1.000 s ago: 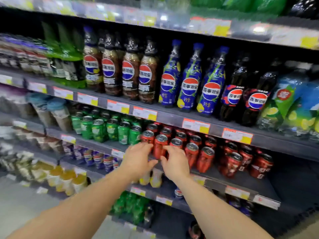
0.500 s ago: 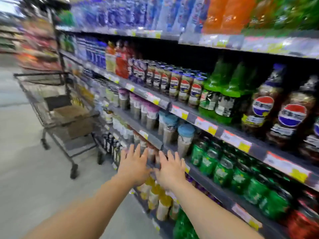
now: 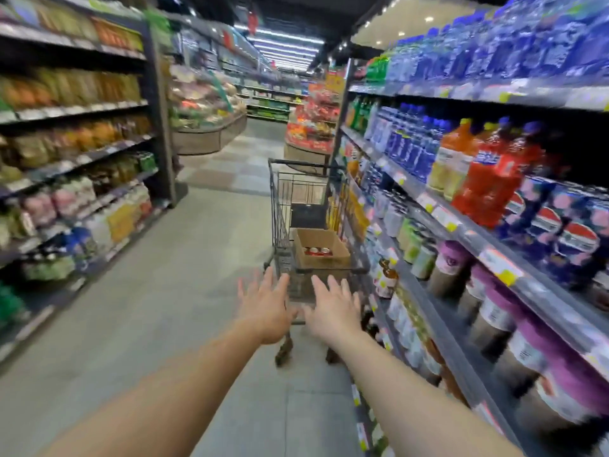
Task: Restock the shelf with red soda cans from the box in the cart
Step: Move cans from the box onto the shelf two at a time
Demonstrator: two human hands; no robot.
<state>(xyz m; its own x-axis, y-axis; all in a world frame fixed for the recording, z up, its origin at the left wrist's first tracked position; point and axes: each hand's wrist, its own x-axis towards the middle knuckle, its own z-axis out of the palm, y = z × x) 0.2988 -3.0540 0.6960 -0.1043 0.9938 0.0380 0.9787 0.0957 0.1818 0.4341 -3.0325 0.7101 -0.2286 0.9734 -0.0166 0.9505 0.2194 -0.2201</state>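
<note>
A dark wire shopping cart (image 3: pixel 280 206) stands in the aisle ahead, close against the drinks shelf (image 3: pixel 461 225) on the right. Inside it sits an open cardboard box (image 3: pixel 324 258) with a few red soda cans (image 3: pixel 317 251) showing at its bottom. My left hand (image 3: pixel 265 306) and my right hand (image 3: pixel 333 308) are stretched out side by side toward the cart, fingers spread and holding nothing. Both hands are short of the cart and touch nothing. The shelf's red can row is out of view.
Shelving (image 3: pixel 75 153) with packaged goods lines the left side of the aisle. The right shelf holds bottles and jars at several levels. Grey floor (image 3: pixel 184 275) runs between them. Display stands (image 3: pixel 311 127) sit beyond the cart.
The view has swung left from the red cans on the shelf to the cart down the aisle. Both hands left the cans and now reach toward the cart, fingers spread.
</note>
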